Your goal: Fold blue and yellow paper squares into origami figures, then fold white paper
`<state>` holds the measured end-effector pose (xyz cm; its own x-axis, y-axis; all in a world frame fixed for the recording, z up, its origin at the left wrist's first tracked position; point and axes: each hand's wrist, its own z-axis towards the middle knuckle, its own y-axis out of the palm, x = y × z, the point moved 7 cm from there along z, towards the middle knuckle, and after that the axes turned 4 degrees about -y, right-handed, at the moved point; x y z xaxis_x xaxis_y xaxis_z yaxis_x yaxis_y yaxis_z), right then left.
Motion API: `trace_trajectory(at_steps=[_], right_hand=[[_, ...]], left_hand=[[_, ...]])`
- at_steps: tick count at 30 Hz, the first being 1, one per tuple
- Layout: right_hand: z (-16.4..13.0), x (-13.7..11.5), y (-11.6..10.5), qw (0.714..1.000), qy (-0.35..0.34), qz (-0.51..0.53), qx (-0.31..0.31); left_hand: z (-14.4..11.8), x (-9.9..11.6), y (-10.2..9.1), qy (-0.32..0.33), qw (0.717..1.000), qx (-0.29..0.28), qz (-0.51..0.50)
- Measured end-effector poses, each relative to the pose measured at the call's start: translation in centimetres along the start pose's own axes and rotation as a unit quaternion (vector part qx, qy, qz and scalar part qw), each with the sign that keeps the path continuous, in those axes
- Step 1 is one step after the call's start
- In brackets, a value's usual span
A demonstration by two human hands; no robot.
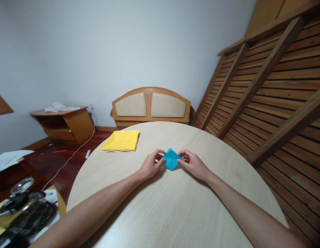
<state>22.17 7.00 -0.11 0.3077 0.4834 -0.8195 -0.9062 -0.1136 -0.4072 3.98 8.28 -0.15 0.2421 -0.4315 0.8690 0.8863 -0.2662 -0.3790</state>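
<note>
Blue folded paper, one diamond-shaped piece, sits near the middle of the round desk, pinched at its side corners: left hand fingers clamped on the left corner, right hand fingers clamped on the right. Bare desk lies open all around the hands, out to the curved edge. Farther back left, one stack of yellow paper lies just inside the far rim, well apart. Beyond stands one wooden headboard. No writing is readable.
</note>
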Motion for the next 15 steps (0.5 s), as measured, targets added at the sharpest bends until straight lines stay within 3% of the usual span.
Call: trace_trajectory(at_steps=[15], right_hand=[[-0.10,-0.60,0.25,0.999,0.010,0.051,-0.012]], left_hand=[[0.24,-0.50,-0.03,-0.027,0.998,-0.001,-0.056]])
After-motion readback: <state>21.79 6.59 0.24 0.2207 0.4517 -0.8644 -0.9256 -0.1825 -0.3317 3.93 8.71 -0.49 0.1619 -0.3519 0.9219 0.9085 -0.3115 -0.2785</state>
